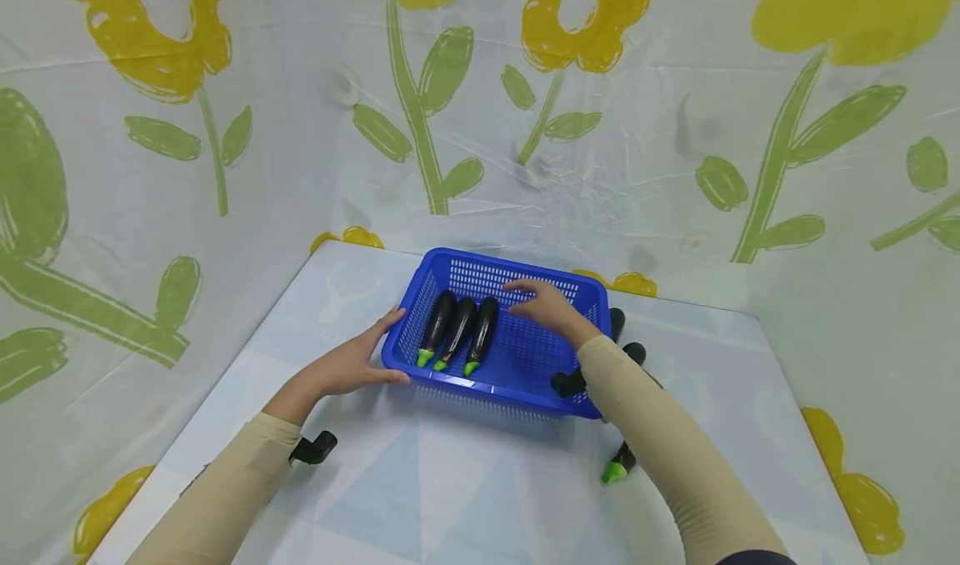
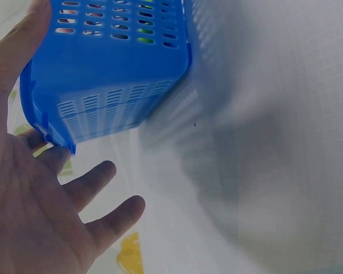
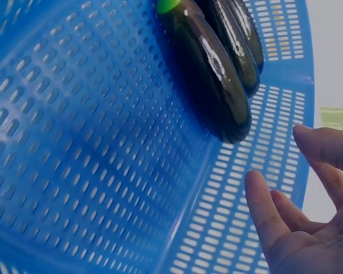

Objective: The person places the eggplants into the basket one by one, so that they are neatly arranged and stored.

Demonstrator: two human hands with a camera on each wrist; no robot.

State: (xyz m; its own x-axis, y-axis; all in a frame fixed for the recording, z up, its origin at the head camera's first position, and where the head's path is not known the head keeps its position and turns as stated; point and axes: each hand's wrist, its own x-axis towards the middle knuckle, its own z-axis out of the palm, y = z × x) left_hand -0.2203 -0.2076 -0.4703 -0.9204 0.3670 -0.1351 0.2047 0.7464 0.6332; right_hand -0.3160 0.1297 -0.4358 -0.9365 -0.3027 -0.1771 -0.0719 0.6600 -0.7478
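A blue plastic basket [image 1: 495, 390] with slotted walls stands on the table. Inside, three dark eggplants [image 1: 458, 332] with green stem ends lie side by side toward its left. My left hand [image 1: 348, 367] rests against the basket's left end, its fingers spread. In the left wrist view, the thumb [image 2: 17, 48] lies along one side of the basket, and two fingers stick out past the rim. Over the basket, my right hand [image 1: 547, 305] holds nothing. Its fingertips [image 3: 256, 181] are apart from the thumb, close to the eggplants in the right wrist view.
To the basket's right, more eggplants [image 1: 618, 463] lie on the table [image 1: 450, 482], partly hidden by my right sleeve. A flower-printed white sheet [image 1: 600, 173] hangs behind the table and along its sides. Each wrist carries a small black mount [image 1: 315, 448].
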